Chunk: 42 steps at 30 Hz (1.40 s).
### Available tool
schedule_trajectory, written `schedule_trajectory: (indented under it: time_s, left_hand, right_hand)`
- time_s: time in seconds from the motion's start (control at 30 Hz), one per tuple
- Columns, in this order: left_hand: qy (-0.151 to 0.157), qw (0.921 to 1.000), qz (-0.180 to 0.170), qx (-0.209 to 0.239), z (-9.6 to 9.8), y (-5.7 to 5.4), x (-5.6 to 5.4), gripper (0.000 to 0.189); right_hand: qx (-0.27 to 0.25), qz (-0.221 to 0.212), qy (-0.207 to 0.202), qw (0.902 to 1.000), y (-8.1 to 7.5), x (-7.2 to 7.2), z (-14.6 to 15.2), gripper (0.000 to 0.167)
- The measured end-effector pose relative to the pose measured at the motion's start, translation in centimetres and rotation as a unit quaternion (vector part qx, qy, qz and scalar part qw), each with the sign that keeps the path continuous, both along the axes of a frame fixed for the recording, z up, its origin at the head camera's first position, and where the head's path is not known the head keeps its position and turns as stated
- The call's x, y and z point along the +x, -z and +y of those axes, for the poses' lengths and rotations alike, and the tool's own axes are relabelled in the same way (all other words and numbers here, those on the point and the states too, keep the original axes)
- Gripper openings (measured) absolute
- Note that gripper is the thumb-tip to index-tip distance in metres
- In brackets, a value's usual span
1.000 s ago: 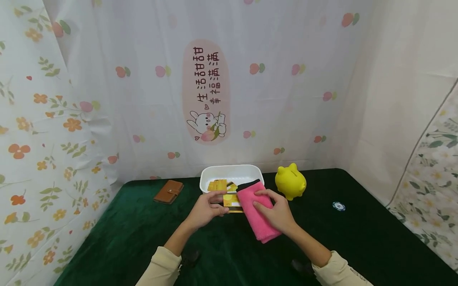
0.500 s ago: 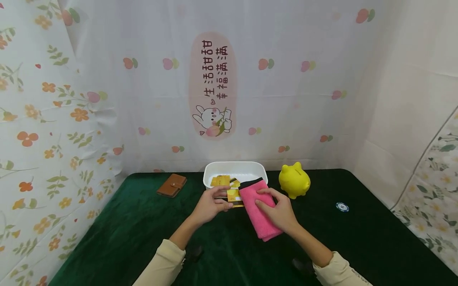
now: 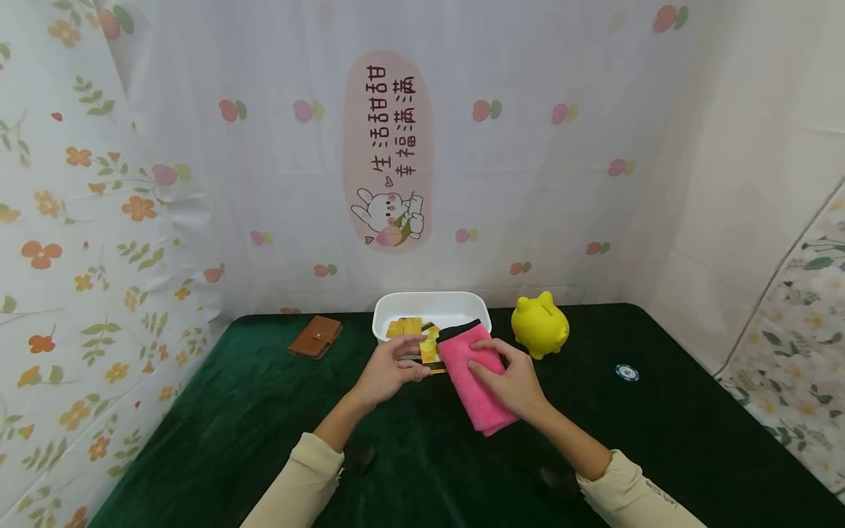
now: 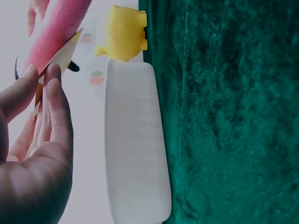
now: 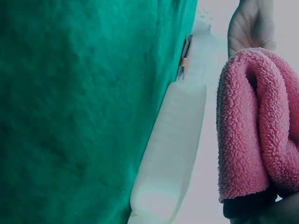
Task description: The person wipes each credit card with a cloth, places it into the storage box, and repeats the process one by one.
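My left hand [image 3: 389,372] pinches a yellow bank card [image 3: 430,353] with a dark stripe between thumb and fingers. A folded pink towel [image 3: 472,385] with a black edge overlaps the card's right part in the head view. Thumb and fingers of my right hand [image 3: 518,383] grip that towel from the right side. In the left wrist view the card [image 4: 65,55] shows edge-on, tilted against the pink cloth. Towel folds [image 5: 247,135] fill the right of the right wrist view and hide most of the right hand there.
Behind the hands stands a white plastic tray [image 3: 432,297], with several yellow cards [image 3: 405,325] lying in it. To its left is a brown wallet [image 3: 315,337], to its right a yellow piggy bank [image 3: 540,326]. A poker chip [image 3: 627,372] lies farther right on the green cloth [image 3: 264,433].
The head view has shifted slightly. My left hand has edged a little toward the towel, and less of the card shows beside it. The right hand's grip on the towel looks the same.
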<state>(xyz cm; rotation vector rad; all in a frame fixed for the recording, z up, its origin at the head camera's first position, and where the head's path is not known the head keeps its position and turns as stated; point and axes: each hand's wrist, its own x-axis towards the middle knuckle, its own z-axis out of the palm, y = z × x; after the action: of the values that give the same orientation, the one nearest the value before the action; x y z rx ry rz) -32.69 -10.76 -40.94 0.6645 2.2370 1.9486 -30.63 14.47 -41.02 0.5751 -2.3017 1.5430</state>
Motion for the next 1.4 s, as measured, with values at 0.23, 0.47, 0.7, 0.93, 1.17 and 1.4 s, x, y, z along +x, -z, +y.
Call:
schedule_trajectory:
  time_s: [0.23, 0.47, 0.7, 0.93, 1.17, 1.4]
  left_hand:
    - [-0.004, 1.0, -0.002, 0.009, 0.5, 0.0, -0.1, 0.056]
    - [-0.021, 0.9996, 0.009, 0.017, 0.9, 0.0, 0.1, 0.055]
    - [-0.034, 0.9984, 0.019, 0.041, 1.5, 0.1, -0.1, 0.057]
    - [-0.047, 0.996, 0.035, 0.068, 1.6, 0.1, -0.2, 0.058]
    - [-0.053, 0.9945, 0.041, 0.08, 1.7, -0.1, 0.0, 0.058]
    - [-0.052, 0.9942, 0.049, 0.081, 1.8, 0.0, 0.1, 0.057]
  right_hand:
    - [-0.006, -0.004, -0.004, 1.0, -1.0, 0.0, -0.2, 0.029]
    - [-0.007, -0.005, -0.009, 0.9999, -1.1, 0.2, -0.7, 0.027]
    - [0.0, 0.016, -0.014, 0.9998, -0.9, 0.2, -1.0, 0.029]
    - [-0.001, 0.022, -0.022, 0.9995, -0.8, -0.1, -1.6, 0.028]
    - [0.007, 0.034, -0.02, 0.9992, -0.9, -0.3, -1.7, 0.029]
    - [0.025, 0.042, -0.012, 0.9987, -0.8, -0.5, -1.6, 0.028]
